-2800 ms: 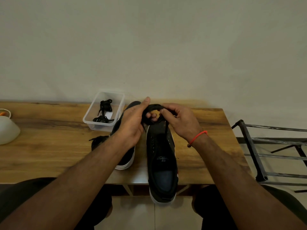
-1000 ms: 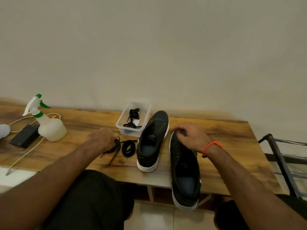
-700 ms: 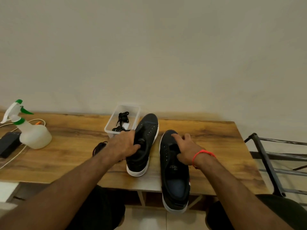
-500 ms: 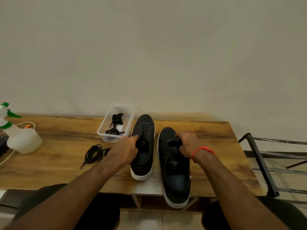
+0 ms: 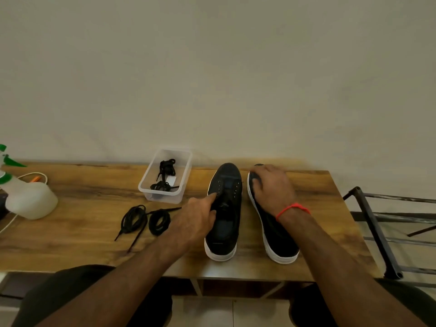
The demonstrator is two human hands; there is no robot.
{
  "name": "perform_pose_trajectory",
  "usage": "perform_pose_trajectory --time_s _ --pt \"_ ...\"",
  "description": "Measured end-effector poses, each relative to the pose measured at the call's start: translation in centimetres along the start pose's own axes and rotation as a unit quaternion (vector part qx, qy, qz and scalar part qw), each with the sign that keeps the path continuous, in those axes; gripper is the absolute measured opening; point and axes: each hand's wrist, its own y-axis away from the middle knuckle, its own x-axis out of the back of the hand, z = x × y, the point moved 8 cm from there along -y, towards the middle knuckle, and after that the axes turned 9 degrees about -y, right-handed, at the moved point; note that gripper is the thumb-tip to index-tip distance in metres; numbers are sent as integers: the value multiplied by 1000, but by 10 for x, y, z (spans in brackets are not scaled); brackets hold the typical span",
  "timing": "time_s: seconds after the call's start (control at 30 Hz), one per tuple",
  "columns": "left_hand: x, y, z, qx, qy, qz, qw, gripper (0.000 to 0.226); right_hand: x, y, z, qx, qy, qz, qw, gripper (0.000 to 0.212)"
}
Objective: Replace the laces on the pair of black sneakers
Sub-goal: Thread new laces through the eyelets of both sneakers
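Note:
Two black sneakers with white soles stand side by side on the wooden table (image 5: 82,251), toes toward the wall, with bare eyelets. My left hand (image 5: 195,220) holds the near side of the left sneaker (image 5: 227,185), index finger stretched along its eyelets and thumb at the opening. My right hand (image 5: 271,187), with a red wrist band, lies over the toe half of the right sneaker (image 5: 280,239), fingers curled round its left edge. Two coiled black laces (image 5: 146,219) lie on the table left of my left hand. More black laces (image 5: 165,175) sit inside a clear plastic box (image 5: 162,197).
A white spray bottle (image 5: 28,201) with a green trigger stands at the far left beside a white cable (image 5: 35,175). A dark metal rack (image 5: 377,232) stands off the table's right end. A plain wall rises behind the table.
Both sneakers have slid farther onto the table; the right one no longer hangs over the front edge. My right hand moved up to its toe. The coiled laces now lie on the table.

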Motion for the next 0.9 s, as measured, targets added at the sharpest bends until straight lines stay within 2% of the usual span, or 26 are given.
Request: perform_pose_trajectory --time_s 0.1,0.2,0.3,0.33,0.43,0.47,0.5,0.63,0.73,0.9 --pt "-2 -3 -1 7 9 -8 1000 39 -31 13 -27 -1 -62 -95 994 34" --pt "-4 -3 -2 22 21 -34 999 35 -59 21 -31 -40 -66 -197 977 49" --pt "5 -7 -15 61 86 -96 990 31 -69 24 -32 -41 -40 -218 974 61" --pt "17 -14 -25 71 91 -74 990 30 -70 23 -32 -38 -36 -217 975 62" --pt "79 -45 -75 114 -13 130 985 28 -71 22 -30 -32 -35 -223 974 62" --pt "92 -55 -93 134 -51 169 975 28 -71 21 -30 -31 -37 -227 973 63" --pt "97 -66 -110 151 -81 177 969 29 -72 21 -29 -32 -41 -232 971 64" --pt "81 -107 -144 202 -204 86 954 31 -73 18 -25 -35 -50 -256 965 64" --pt "61 -128 -144 198 -296 25 934 31 -75 13 -23 -32 -45 -277 959 62" --pt "49 -150 -141 182 -347 23 920 24 -77 5 -24 -18 -49 -294 954 59"
